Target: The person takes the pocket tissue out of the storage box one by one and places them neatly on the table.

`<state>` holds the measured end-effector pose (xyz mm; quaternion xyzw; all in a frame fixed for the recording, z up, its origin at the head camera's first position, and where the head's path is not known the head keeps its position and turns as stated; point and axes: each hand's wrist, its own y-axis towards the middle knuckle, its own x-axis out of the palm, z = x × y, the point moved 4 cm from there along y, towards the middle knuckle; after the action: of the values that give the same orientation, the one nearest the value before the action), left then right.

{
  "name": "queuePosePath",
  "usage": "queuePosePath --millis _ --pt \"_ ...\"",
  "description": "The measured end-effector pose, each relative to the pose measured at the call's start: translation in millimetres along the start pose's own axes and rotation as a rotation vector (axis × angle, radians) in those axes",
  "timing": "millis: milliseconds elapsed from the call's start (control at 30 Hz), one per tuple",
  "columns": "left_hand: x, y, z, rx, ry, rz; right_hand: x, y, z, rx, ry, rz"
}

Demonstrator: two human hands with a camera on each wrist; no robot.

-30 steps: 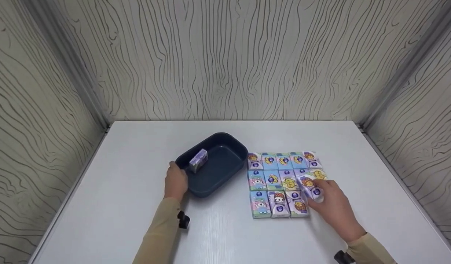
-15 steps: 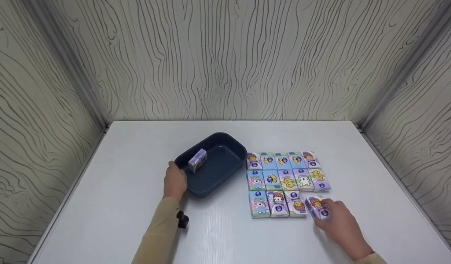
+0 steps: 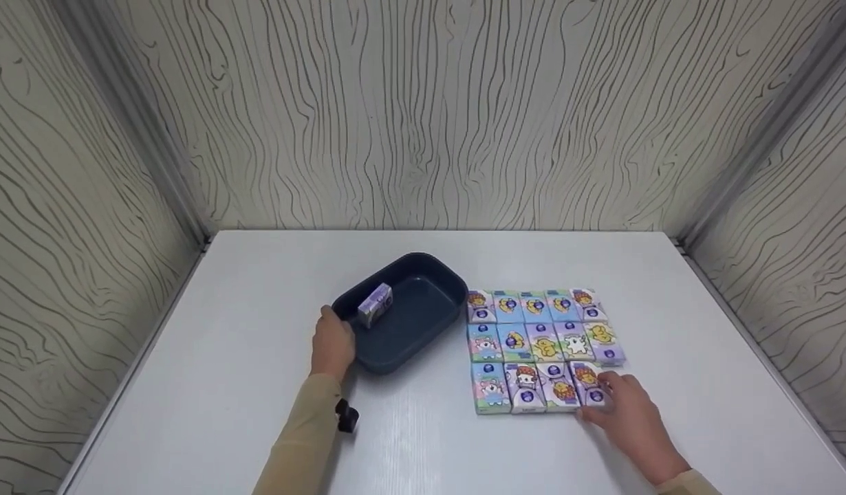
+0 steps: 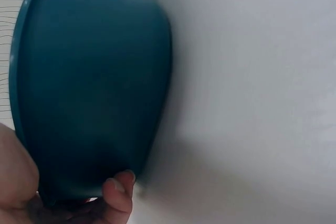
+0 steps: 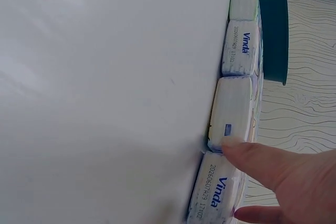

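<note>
My left hand grips the near-left rim of a dark blue tray; the left wrist view shows the tray's underside with a fingertip curled under its edge. One purple tissue pack lies tilted inside the tray. To the right, several cartoon-printed tissue packs lie in a three-row grid on the white table. My right hand pinches the rightmost pack of the front row, which lies flat in line with its row. In the right wrist view my thumb rests on that pack.
Wood-grain walls close off the table at the back and on both sides. The tray's edge sits right beside the far end of the pack row. Bare table surface lies in front of and to the left of the tray.
My right hand carried a tissue pack from the middle row down and toward me, then set it at the right end of the front row. The left hand stayed on the tray.
</note>
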<state>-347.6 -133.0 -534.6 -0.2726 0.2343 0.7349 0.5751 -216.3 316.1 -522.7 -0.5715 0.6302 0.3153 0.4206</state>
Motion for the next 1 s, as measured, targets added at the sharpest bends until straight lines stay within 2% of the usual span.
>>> queuePosePath --millis 133,267,400,500,600,700,900,1000 --pt "-2.0 0.8 -0.8 0.003 0.003 0.004 2 2 -3 0.004 -0.006 -0.011" --pt "-4.4 1.0 -2.7 0.015 0.000 0.008 2 2 -7 -0.054 -0.029 -0.008" --pt "-5.3 0.3 -2.6 0.015 -0.013 0.008 -5 1 -14 -0.085 -0.075 -0.041" --pt "-5.5 0.7 -1.1 0.015 -0.017 0.015 -14 0 -29 -0.109 -0.113 -0.054" --pt "-5.6 1.6 0.3 0.017 -0.022 0.035 -19 3 -55 -0.180 -0.108 -0.006" --pt "-4.2 1.3 1.1 0.019 -0.018 0.043 -16 10 -89 -0.265 -0.051 0.044" --pt "-0.3 -0.8 0.7 0.006 -0.028 0.031 4 34 -163 -0.387 0.103 -0.004" --pt "0.9 0.1 1.5 0.000 -0.035 0.039 14 49 -200 -0.492 0.154 -0.017"
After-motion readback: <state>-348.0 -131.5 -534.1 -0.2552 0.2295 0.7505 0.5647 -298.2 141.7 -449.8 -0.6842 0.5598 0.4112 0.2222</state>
